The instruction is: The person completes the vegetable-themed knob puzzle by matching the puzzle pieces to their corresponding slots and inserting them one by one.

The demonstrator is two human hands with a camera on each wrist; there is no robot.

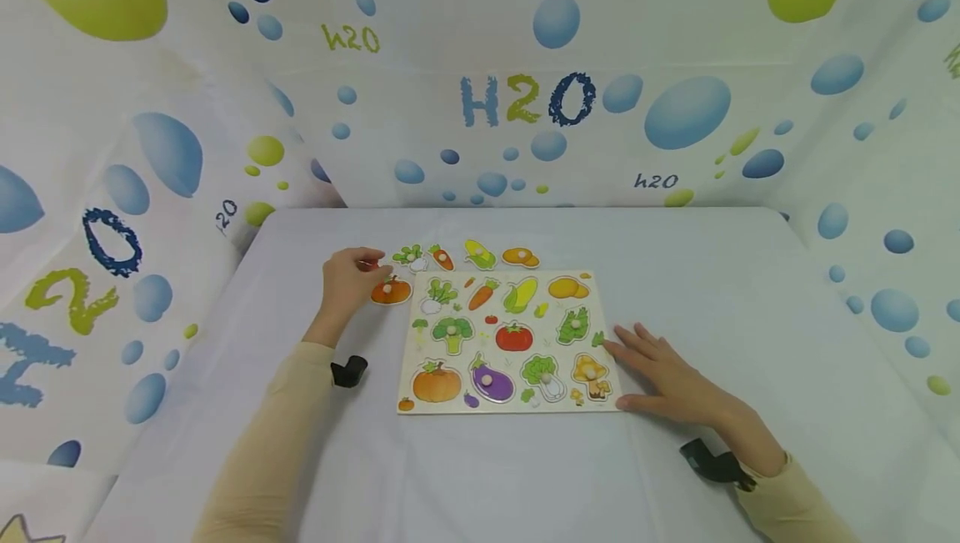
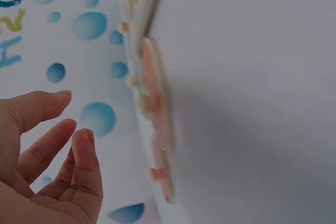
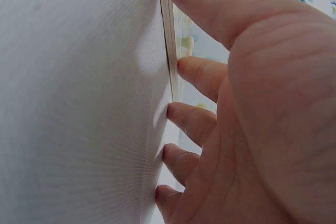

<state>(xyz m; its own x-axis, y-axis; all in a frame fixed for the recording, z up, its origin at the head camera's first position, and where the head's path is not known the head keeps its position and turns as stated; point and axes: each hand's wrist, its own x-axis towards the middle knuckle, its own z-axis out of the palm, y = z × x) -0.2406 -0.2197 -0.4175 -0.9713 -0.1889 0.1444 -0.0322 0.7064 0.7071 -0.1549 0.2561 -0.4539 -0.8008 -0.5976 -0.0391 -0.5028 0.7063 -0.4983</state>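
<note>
My left hand (image 1: 349, 278) hovers over the far left of the table, thumb and fingers apart, with nothing between them in the left wrist view. Beneath it shows part of a red puzzle piece (image 1: 368, 265), mostly hidden by the fingers. A pumpkin piece (image 1: 392, 290) with a knob lies beside it, next to the wooden vegetable puzzle board (image 1: 450, 410). My right hand (image 1: 671, 380) rests at the board's right edge, fingers spread, thumb near the front corner. Broccoli (image 1: 452, 334), eggplant (image 1: 495, 384), cabbage (image 1: 551, 384) and mushroom (image 1: 591, 372) pieces with knobs sit in the board.
Behind the board lie turnip (image 1: 417, 264), carrot (image 1: 442, 258), corn (image 1: 480, 256) and potato (image 1: 519, 257) pieces. A white cloth covers the table (image 1: 697, 276). Patterned curtains (image 1: 495, 42) hang behind and at both sides.
</note>
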